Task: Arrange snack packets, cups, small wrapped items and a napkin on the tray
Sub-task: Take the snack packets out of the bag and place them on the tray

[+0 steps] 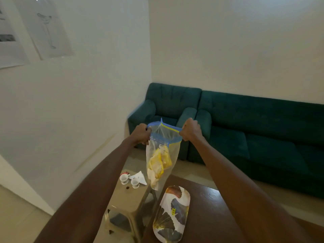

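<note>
Left hand (141, 133) closed on the left edge of a clear zip bag (162, 156), at its blue seal strip. Right hand (191, 129) closed on the right edge of the same strip. Both arms stretched forward, bag held up in the air between them, mouth pulled wide and open. Yellow snack packets (159, 163) sit in the lower half of the bag; number cannot be told.

Below the bag, a dark brown desk (210, 213) carries a long oval tray (172, 214) with a leaf pattern; nothing lies on the tray. Left of the desk stands a beige stool (128, 199). On its top: two white cups (124, 178), side by side, and a white napkin (140, 178) just behind them. A small red item at the stool's far edge is too small to identify.

Beyond, a green sofa (245, 130) along a white wall.
</note>
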